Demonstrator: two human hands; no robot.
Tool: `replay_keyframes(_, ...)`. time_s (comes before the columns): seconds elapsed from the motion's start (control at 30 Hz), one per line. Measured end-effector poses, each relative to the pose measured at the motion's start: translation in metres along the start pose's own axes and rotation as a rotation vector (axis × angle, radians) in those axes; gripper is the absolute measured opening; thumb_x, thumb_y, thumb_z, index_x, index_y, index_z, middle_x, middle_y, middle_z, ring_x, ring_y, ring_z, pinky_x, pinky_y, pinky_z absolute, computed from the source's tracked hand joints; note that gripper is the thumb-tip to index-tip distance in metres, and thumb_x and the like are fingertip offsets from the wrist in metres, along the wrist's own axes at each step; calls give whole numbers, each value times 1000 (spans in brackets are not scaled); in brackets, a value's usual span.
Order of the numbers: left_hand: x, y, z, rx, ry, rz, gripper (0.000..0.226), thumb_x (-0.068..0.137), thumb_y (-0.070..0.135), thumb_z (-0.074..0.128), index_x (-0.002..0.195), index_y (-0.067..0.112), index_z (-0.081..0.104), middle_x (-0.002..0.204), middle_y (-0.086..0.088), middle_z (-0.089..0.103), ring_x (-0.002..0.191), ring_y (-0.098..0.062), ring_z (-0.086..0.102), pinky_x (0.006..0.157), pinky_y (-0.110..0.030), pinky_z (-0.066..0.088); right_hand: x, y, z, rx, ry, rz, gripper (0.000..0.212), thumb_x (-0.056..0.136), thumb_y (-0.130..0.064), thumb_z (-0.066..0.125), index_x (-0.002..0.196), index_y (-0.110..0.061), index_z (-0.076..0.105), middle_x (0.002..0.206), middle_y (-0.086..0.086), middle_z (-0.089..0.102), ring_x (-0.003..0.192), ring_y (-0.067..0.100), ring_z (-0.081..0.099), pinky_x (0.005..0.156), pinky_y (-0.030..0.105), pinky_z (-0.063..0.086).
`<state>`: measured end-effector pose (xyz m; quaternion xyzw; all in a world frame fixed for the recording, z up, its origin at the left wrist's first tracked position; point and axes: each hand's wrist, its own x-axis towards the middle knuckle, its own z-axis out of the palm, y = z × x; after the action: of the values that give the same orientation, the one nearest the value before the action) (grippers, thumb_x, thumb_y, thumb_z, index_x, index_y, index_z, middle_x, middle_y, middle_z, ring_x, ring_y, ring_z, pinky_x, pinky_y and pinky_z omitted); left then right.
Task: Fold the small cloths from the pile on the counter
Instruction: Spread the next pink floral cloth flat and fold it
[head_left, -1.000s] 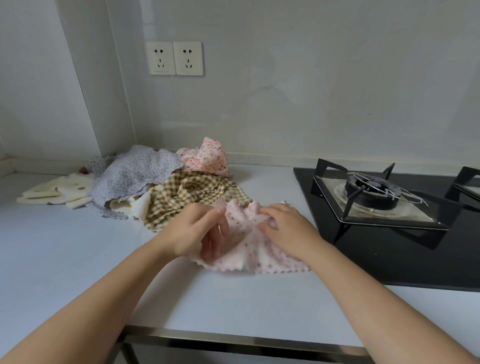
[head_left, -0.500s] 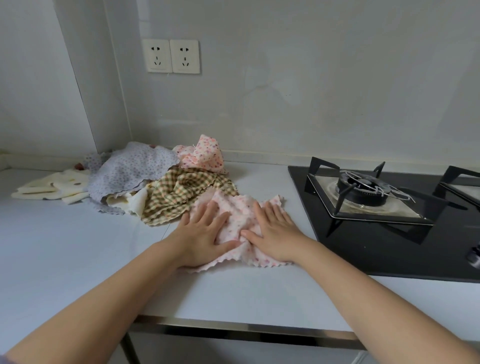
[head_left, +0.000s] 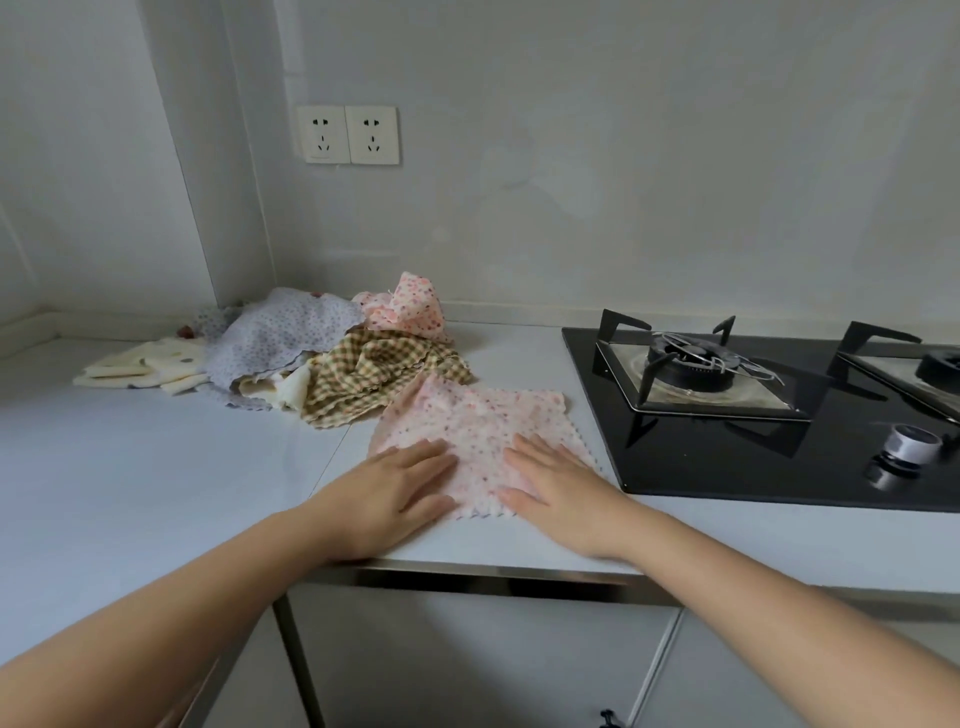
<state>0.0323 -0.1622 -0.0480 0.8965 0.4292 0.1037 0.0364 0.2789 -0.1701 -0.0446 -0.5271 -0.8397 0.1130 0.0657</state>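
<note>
A pale pink dotted cloth (head_left: 478, 423) lies spread flat on the white counter (head_left: 130, 467), near its front edge. My left hand (head_left: 395, 486) presses flat on the cloth's near left corner, fingers straight. On its near right part my right hand (head_left: 558, 483) lies flat the same way. Behind the cloth sits the pile: a brown checked cloth (head_left: 379, 374), a lilac dotted cloth (head_left: 280, 332) and a pink flowered cloth (head_left: 410, 306). Cream cloths (head_left: 145, 364) lie folded at the far left.
A black gas hob (head_left: 727, 452) with burner grates (head_left: 691, 364) starts just right of the pink cloth. A round knob (head_left: 909, 447) sits on the hob. Two wall sockets (head_left: 348, 135) are above the pile. Cabinet doors are below the counter edge.
The pink cloth went from bunched in both hands to spread flat. Both hands opened, slid outward and toward me, and now press its near edge.
</note>
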Motion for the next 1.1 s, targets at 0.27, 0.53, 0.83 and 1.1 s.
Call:
replay_keyframes(0.27,-14,20,-6,163,306,29,48,88,52,27,88,13,55,76,-3,64,74,-33,61,52,-34,43,-23,-17,-12,-63,112,-6,56,93,-40,52,145,-27,36,146,-1,46,128,25,47,100,33,41)
replay_keyframes(0.53,-33,11,-14,41,259,-65,26,83,20,57,108,17,57,94,-4,70,81,-29,65,64,-37,51,-27,4,-14,-52,291,67,42,81,3,46,114,-16,64,105,8,68,97,32,60,78,35,49)
replay_keyframes(0.83,-62,1,-36,-460,323,-291,30,87,-3,60,86,26,65,80,9,71,73,-4,68,70,-20,55,-49,29,-44,382,231,65,30,88,-3,56,88,-31,67,85,-20,64,70,-5,56,61,10,39)
replay_keyframes(1.1,-32,7,-40,-627,433,-570,27,97,12,49,73,3,57,59,-2,60,60,-21,61,57,-32,55,-25,36,-59,773,133,242,18,95,-27,61,99,-14,71,91,4,73,89,15,68,83,37,56)
